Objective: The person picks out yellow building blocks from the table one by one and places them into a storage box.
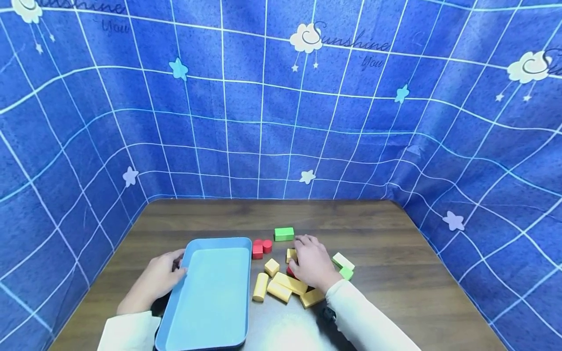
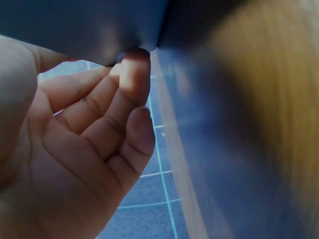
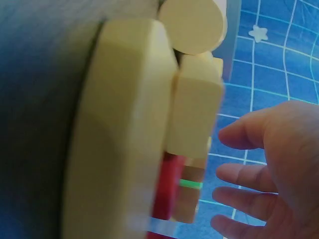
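A light blue tray [image 1: 206, 297] lies on the brown table, near its front. My left hand [image 1: 157, 282] is at the tray's left rim and grips it; the left wrist view shows the curled fingers [image 2: 124, 94] touching the tray's wall [image 2: 219, 149]. My right hand [image 1: 312, 263] hovers palm down over a heap of wooden blocks right of the tray, fingers spread [image 3: 269, 169] and holding nothing. Under and beside it are yellow blocks [image 1: 290, 282], a yellow cylinder [image 1: 260, 286] and a red piece [image 1: 290, 271]. Close up, the right wrist view shows yellow blocks [image 3: 124, 139] and a red block [image 3: 167, 189].
A green block [image 1: 284, 234] and two red blocks [image 1: 261, 247] lie beyond the heap. A pale green block [image 1: 343, 261] and a small green one [image 1: 347, 273] sit right of my hand. A blue checked cloth [image 1: 281, 122] walls in the table [image 1: 395, 273] on three sides.
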